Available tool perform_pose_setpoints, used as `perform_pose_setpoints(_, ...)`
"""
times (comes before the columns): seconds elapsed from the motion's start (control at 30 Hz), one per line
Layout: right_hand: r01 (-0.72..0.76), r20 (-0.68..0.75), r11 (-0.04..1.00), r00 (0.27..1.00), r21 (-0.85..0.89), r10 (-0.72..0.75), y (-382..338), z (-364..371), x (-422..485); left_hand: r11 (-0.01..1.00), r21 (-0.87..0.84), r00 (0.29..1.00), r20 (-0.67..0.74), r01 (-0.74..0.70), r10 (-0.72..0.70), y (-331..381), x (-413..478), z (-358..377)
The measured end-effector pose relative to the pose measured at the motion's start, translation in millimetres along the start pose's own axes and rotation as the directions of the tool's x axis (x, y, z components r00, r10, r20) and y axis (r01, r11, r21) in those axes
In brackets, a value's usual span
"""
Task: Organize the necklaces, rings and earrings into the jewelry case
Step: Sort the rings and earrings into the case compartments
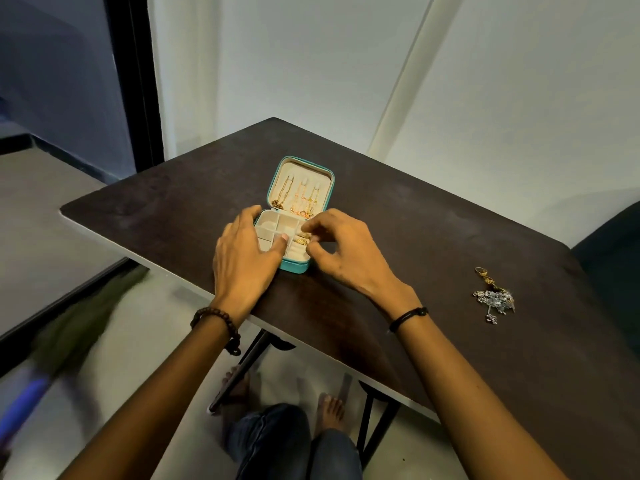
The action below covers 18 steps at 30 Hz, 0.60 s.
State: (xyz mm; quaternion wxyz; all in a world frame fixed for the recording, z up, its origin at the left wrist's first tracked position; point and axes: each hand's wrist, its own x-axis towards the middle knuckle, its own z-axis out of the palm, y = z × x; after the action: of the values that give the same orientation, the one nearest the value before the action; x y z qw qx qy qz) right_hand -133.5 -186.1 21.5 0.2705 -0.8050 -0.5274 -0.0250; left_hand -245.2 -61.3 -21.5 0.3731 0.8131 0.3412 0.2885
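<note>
White walls meet behind a dark brown table [173,209], and the teal jewelry case [294,268] sits open near its front edge, within easy reach of both arms. Its lid [301,168] stands tilted back, so the gold necklaces [301,199] hang straight from the hooks rather than tangling.

The left hand [242,258] lies over the case's left side with its fingers [282,242] fairly straight across the dividers, most likely to keep the light box from sliding. The right hand [346,251] hovers at the right edge with thumb and forefinger drawn close together and the other fingers curled. Whether they pinch a small piece cannot be told. They sit just beside the gold rings [302,241] already tucked in the padded slots, which suggests a ring is being seated.

Well apart on the right of the table, some loose gold pieces [483,273] touch a silver sparkly cluster [495,299], probably earrings, not yet put away
</note>
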Motion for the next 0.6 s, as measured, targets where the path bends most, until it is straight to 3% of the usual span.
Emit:
perform_pose_setpoints(0.13, -0.064, -0.132, 0.989, 0.988, 0.132, 0.081, 2.3, -9.7, -21.1, 0.979, 0.063, 0.976, -0.092, -0.193, 0.199, 6.8, -10.3, 1.7)
perform_pose_setpoints(0.27, -0.090, -0.221, 0.973, 0.966, 0.213, 0.138, 11.1, -25.4, -42.5, 0.933, -0.061, 0.934, -0.078, -0.354, 0.349, 34.7, -32.4, 20.1)
perform_pose_setpoints(0.43, -0.151, -0.283, 0.955, 0.933, 0.254, 0.223, 32.7, -51.0, -71.7, 0.904, -0.175, 0.913, 0.054, -0.390, 0.404, 80.6, -50.2, 58.0)
perform_pose_setpoints(0.6, -0.276, -0.350, 0.945, 0.880, 0.176, 0.322, 71.8, -80.8, -101.2, 0.901, -0.227, 0.891, 0.188, -0.370, 0.413, 116.2, -54.5, 102.5)
